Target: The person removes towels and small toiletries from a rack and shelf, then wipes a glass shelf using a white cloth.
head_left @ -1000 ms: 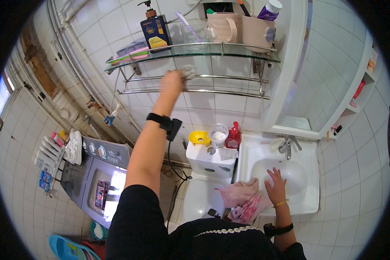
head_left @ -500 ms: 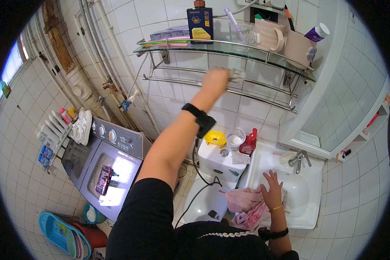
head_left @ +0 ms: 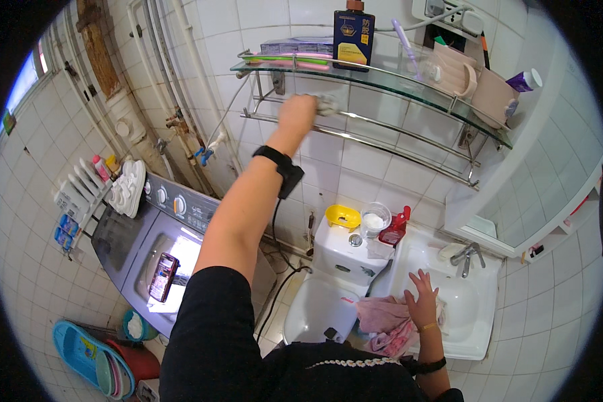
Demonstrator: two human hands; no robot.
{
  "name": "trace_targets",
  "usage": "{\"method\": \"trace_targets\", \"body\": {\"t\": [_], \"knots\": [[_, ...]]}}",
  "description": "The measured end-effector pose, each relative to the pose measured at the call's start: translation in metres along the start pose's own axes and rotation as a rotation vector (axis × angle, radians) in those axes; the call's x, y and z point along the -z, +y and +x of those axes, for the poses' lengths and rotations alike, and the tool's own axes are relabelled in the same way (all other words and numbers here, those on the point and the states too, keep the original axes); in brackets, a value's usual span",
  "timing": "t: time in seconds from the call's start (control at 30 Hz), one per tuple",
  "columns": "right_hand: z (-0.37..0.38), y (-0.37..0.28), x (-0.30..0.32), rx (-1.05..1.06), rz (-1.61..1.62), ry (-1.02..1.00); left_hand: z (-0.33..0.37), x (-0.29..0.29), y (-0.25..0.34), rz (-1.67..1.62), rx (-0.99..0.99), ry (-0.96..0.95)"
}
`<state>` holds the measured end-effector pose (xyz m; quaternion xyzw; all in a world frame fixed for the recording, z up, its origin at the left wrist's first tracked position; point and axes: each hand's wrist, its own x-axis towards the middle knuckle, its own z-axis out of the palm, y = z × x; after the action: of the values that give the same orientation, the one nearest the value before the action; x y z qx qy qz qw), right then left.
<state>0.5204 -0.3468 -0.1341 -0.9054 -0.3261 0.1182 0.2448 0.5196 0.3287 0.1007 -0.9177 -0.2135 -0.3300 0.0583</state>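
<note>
"Starting closest to the person, what does the right hand (head_left: 423, 299) hold?"

"Nothing that shows. Its fingers are spread over the near side of the white sink (head_left: 492, 295), just beside a crumpled pink towel (head_left: 385, 323). Whether it touches the towel cannot be told."

"And how would that towel handle?"

"Soft and floppy, by the look of its folds; it would be best gathered by a thick bunch. Whether it is wet does not show."

"Farther off, then?"

"Beyond the toilet tank (head_left: 335, 251) with its yellow dish (head_left: 343, 216), the left hand (head_left: 297, 119) reaches to the wall. Its fingers are closed on a small greyish-white cloth (head_left: 327, 105), which pokes out on the right side of the fist, at the metal rails (head_left: 345, 135) under the glass shelf (head_left: 388, 86)."

"Is the cloth wrapped around a rail?"

"Too small and blurred to say. It should be light, limp and hard to damage; a bunched hold at its middle, like this one, suits it, leaving a soft pad free."

"And the rails?"

"Stiff and smooth, probably slippery if damp. The glass above looks more fragile, and the dark bottle (head_left: 353, 39) and pinkish cups (head_left: 494, 100) standing on it could tip if knocked."
</note>
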Motion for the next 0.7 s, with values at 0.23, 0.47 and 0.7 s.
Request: {"method": "trace_targets", "body": {"t": [0.23,0.47,0.7], "knots": [[0.018,-0.05,-0.029,0.009,-0.003,-0.013,0.003,0.021,-0.075,-0.026,0.197,-0.113],[0.044,-0.127,-0.047,0.121,0.002,0.004,0.005,0.014,-0.081,-0.104,-0.054,-0.019],[0.022,-0.13,-0.058,0.059,-0.031,0.003,0.0,0.031,-0.111,-0.024,0.154,-0.11]]}}
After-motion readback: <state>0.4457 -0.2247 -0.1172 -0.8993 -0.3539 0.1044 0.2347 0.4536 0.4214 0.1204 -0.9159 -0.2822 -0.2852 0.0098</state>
